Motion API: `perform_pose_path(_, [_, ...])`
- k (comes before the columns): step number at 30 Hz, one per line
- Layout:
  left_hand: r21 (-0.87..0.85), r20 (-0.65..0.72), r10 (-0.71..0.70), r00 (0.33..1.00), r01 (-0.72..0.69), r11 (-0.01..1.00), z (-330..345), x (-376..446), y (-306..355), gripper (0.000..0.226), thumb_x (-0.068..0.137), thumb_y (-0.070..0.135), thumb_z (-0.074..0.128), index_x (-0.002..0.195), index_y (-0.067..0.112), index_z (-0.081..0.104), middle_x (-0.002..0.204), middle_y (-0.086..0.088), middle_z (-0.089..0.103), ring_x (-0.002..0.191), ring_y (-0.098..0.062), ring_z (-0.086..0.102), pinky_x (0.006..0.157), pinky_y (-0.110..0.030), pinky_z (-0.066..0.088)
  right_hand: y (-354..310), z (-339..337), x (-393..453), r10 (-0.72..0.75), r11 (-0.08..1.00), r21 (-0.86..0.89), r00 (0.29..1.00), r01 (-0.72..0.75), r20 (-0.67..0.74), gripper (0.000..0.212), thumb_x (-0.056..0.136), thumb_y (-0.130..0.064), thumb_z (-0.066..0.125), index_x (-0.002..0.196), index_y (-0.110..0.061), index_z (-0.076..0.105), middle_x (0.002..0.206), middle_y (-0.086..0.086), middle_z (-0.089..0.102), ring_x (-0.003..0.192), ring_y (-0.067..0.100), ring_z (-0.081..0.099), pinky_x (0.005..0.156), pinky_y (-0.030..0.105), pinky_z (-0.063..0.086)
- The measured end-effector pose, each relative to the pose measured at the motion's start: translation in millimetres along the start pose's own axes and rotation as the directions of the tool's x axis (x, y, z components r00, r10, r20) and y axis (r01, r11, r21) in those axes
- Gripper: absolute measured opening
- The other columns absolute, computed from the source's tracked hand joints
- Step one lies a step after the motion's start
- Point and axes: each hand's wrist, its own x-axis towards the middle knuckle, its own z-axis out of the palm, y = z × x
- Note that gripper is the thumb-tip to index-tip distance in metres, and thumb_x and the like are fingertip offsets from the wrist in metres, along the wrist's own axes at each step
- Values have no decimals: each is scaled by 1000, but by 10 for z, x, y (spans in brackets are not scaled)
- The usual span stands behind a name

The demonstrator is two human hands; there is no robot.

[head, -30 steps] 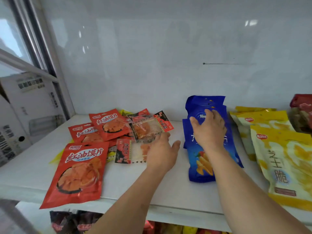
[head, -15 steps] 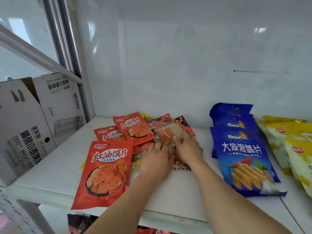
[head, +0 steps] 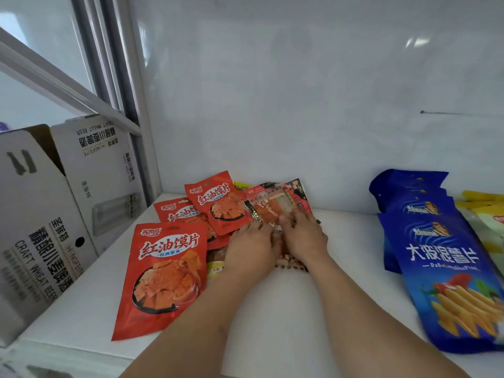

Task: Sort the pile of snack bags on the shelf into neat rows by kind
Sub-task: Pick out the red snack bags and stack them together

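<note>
At the far left, outside the shelf frame, stands a white cardboard beer carton printed "CRAFT WHEAT BEER". On the white shelf, a large red snack bag lies flat near the front edge, with two smaller red snack bags of the same kind overlapping one another behind it toward the back wall. Just right of these sits a loose pile of small clear-and-red snack packets, some tucked under the red bags. The left hand rests palm-down on this pile, and the right hand lies beside it, touching it; the fingertips of both are on the packets, but whether they pinch one cannot be told. Well apart to the right, blue potato-chip bags lie stacked in an overlapping row, and yellow snack bags show at the right edge.
</note>
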Motion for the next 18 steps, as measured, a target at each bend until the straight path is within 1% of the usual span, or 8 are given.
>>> perform_pose_path(2, [-8,-11,-21,1000,20,1000,-30,44,-73,34,100,41,45,112,15,64,115,-5,62,108,-25,55,86,-37,44,-77,59,36,-11,1000,3,1000,11,-3,58,97,-58,32,146,-28,40,156,6,34,140,34,34,112,52,29])
perform_pose_path(6, [-27,-60,-71,996,69,997,-111,103,-166,30,98,37,50,113,16,65,110,-5,65,99,-25,61,78,-35,46,-190,129,84,-24,1000,14,999,23,21,59,97,-58,32,148,-28,38,158,6,32,141,34,33,113,52,28])
perform_pose_path(8, [-61,-79,-102,992,97,993,-154,115,-168,29,98,35,51,114,16,66,109,-4,65,98,-25,63,77,-35,47,-224,119,74,-18,1000,12,999,18,-27,57,97,-56,31,146,-28,40,157,6,34,140,34,34,114,51,26])
perform_pose_path(10, [-95,-113,-126,986,116,989,-194,124,-158,27,97,34,53,112,16,67,108,-3,64,96,-26,64,76,-36,49,-261,96,53,-40,999,-34,991,36,-130,52,98,-50,33,142,-26,46,154,6,38,140,31,33,114,48,24])
perform_pose_path(12, [-131,-150,-151,977,132,983,-264,111,-156,27,97,33,54,113,16,68,111,-3,65,99,-26,63,79,-37,51,-324,82,40,-114,991,-90,966,95,-234,47,99,-46,37,136,-23,53,151,6,42,140,29,32,113,47,22])
perform_pose_path(14, [-152,-185,-177,967,150,977,-369,64,-175,29,97,34,55,116,16,68,115,-2,65,103,-25,61,84,-38,51,-428,74,42,-199,979,-115,929,171,-313,45,99,-46,39,134,-21,56,151,6,43,141,27,31,113,45,22])
perform_pose_path(16, [-161,-250,-203,947,166,973,-476,-10,-227,31,97,34,56,119,17,68,119,-2,65,108,-25,59,88,-38,50,-574,75,57,-304,953,-113,903,283,-302,48,101,-47,38,136,-20,55,151,5,43,141,26,33,113,43,23])
perform_pose_path(18, [-139,-289,-247,925,215,967,-578,-107,-303,33,97,35,55,124,18,67,124,-1,64,114,-23,57,95,-38,48,-751,122,97,-429,903,-55,883,426,-190,46,102,-45,39,136,-18,54,143,7,51,134,28,42,108,42,33])
